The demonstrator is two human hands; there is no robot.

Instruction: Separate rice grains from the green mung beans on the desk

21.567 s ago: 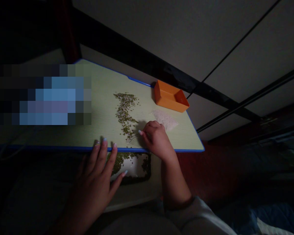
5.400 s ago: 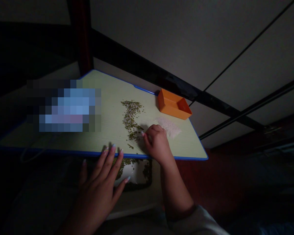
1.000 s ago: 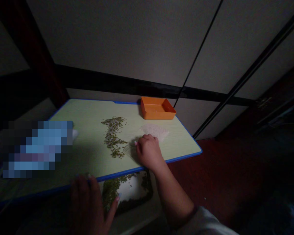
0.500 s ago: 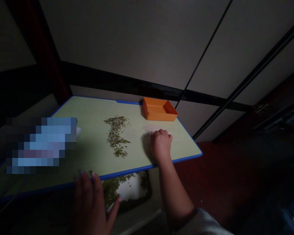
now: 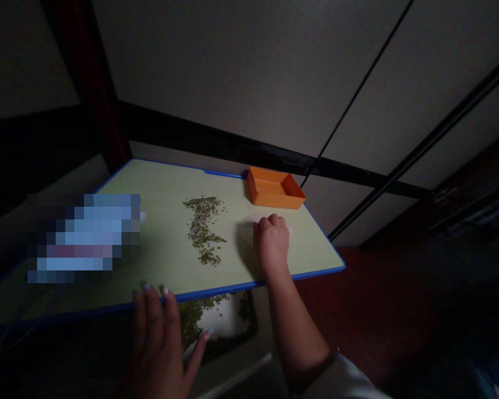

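Note:
My right hand (image 5: 271, 244) is over the right part of the pale green table (image 5: 162, 183), with its fingers curled down. Pale, fine grains (image 5: 258, 217) lie around its fingertips; what the fingers pinch, if anything, is hidden. Left of it a strip of small green-brown grains (image 5: 203, 224) is spread on the tabletop. My left hand (image 5: 162, 338) rests with its fingers stretched out at the table's near blue edge, holding nothing. An orange open box (image 5: 276, 188) stands beyond my right hand, near the far edge.
A pixelated bluish object (image 5: 91, 233) stands on the table's left side. Under the near edge, a pale container (image 5: 224, 318) with green bits shows partly. Light panels (image 5: 249, 72) rise behind the table, and dark red floor (image 5: 349, 305) lies to the right.
The view has shifted slightly, so the table appears a little further right. My right hand has moved slightly left over the pale grains, fewer of which show. My left hand stays at the edge.

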